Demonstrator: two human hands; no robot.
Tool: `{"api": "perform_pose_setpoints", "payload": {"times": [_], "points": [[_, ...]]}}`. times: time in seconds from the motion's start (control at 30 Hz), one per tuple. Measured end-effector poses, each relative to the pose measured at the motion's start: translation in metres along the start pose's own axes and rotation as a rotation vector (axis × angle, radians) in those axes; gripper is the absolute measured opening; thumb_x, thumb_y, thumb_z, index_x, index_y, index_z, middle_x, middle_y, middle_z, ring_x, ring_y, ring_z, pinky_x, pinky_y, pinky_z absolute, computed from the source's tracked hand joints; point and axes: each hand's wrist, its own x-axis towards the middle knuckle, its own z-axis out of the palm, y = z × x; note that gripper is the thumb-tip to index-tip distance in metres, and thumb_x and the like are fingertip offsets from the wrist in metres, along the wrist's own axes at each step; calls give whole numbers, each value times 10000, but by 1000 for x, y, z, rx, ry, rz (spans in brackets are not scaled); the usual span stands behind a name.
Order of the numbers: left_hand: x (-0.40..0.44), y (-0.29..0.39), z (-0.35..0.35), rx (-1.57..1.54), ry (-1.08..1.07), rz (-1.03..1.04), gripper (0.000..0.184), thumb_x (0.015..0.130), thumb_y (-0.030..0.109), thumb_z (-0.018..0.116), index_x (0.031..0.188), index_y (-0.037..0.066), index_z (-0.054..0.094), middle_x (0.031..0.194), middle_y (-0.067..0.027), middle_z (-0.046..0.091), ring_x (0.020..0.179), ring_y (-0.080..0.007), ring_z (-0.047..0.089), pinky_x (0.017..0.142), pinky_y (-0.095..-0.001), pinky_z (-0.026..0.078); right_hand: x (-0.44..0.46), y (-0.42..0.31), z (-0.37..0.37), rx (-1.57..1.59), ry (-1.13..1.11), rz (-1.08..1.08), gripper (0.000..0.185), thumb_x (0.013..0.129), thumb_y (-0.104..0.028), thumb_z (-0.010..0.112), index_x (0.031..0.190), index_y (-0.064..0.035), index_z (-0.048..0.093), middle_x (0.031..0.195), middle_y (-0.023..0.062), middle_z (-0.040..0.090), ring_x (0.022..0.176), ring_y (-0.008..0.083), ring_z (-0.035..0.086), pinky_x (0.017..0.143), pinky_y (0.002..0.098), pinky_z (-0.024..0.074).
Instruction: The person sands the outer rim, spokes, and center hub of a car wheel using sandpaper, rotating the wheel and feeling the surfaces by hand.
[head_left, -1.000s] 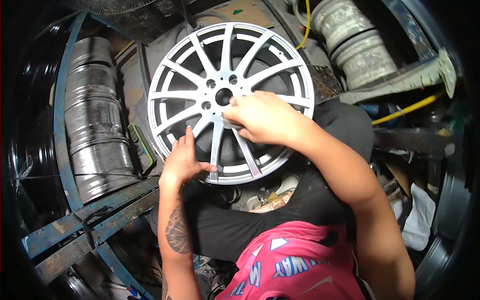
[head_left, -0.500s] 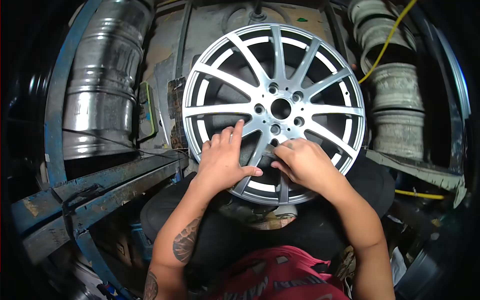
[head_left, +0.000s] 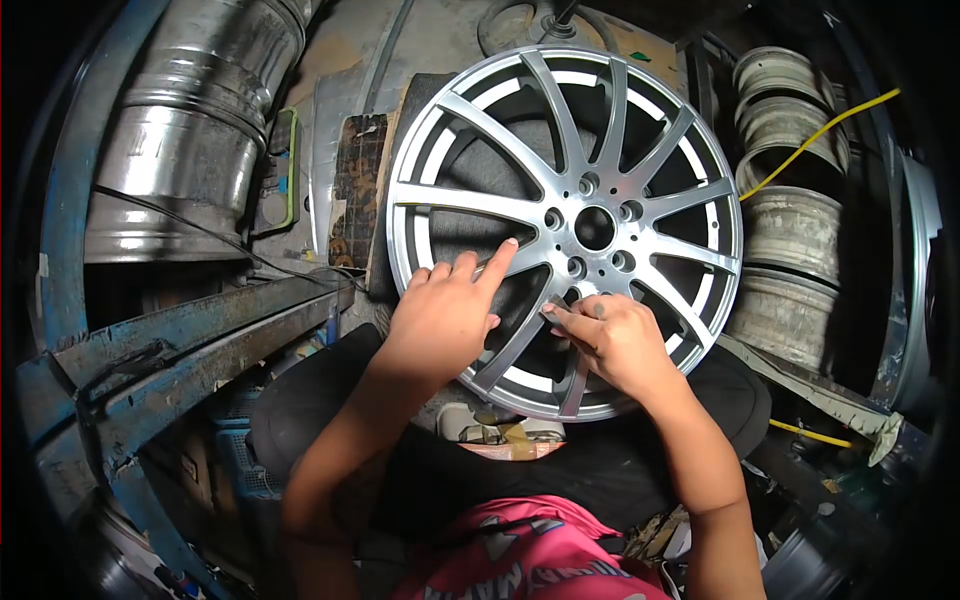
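Note:
A silver multi-spoke alloy wheel rim (head_left: pixel 520 210) lies face up and tilted in front of me, over my lap. My left hand (head_left: pixel 448 308) is open over its lower left spokes, the index finger stretched out to a spoke beside the hub. The thumb is partly tucked under the palm. My right hand (head_left: pixel 618 340) is closed at the lower spokes, just below the lug holes. Its fingers pinch a small grey piece that looks like sandpaper (head_left: pixel 556 310), pressed at a spoke's inner end. Part of that piece is hidden by the fingers.
Shiny metal barrels of wheels (head_left: pixel 180 150) are stacked at the left, beside a blue metal frame (head_left: pixel 190 330). Worn rims (head_left: pixel 790 235) stand in a column at the right, with a yellow hose (head_left: pixel 820 130) passing over them. A green-edged tool case (head_left: pixel 280 180) lies at the left.
The view has shifted, so the rim appears farther right. My left thumb has drawn in towards the palm. My right hand stays at the inner spokes, its grip turned slightly and the grey piece more exposed.

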Motion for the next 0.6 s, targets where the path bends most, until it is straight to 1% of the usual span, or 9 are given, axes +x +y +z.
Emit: {"api": "perform_pose_setpoints", "payload": {"times": [0.13,0.2,0.23,0.33,0.4,0.43,0.53,0.6], "points": [[6,-3,3,-27,27,-17,768,996,175,730,1688,186,396,1199,-204,693,1109,-401,702,1008,-545,500,1,1,6,-35,36,-1,473,805,-84,781,1265,-189,817,896,54,724,779,291,723,682,429,581],[17,-10,17,-14,44,-26,713,1012,130,693,1669,209,428,1133,-197,713,1072,-394,716,982,-557,499,-3,-3,4,-29,9,23,490,794,-61,767,1264,-187,818,887,53,721,772,288,723,675,426,580],[20,-10,22,-12,133,-6,668,1019,77,651,1642,230,465,1068,-190,728,1036,-388,728,958,-559,491,-2,-4,2,-28,7,35,499,788,-49,760,1263,-187,818,882,52,719,768,286,723,671,424,580],[20,-11,23,-10,116,-12,665,1016,68,650,1636,221,468,1083,-193,725,1046,-389,725,939,-546,489,0,-1,6,-39,37,18,511,780,-24,759,1261,-184,819,868,50,715,742,282,721,652,427,581],[20,-9,21,-22,87,-15,643,1026,87,650,1630,218,472,1098,-189,722,1057,-385,723,942,-549,492,-1,-3,10,-29,61,38,500,787,-33,755,1259,-183,820,859,48,712,720,278,718,640,424,581],[20,-10,25,-32,114,-6,649,1025,91,654,1634,218,466,1105,-185,723,1056,-381,725,936,-552,495,0,-4,11,-25,82,50,495,790,-38,753,1258,-183,820,855,47,711,710,276,716,634,422,581],[20,-10,25,-18,123,-16,666,1015,76,656,1636,218,461,1098,-184,727,1042,-389,730,945,-556,500,-3,-10,4,-104,2,77,498,791,-38,806,1272,-167,812,821,49,673,690,277,683,618,400,552],[20,-11,23,-29,104,-21,672,1010,70,658,1635,218,460,1093,-186,728,1037,-399,732,958,-558,503,1,-12,11,-143,50,39,493,803,-40,787,1280,-164,811,826,46,675,689,273,684,619,401,552]]}}
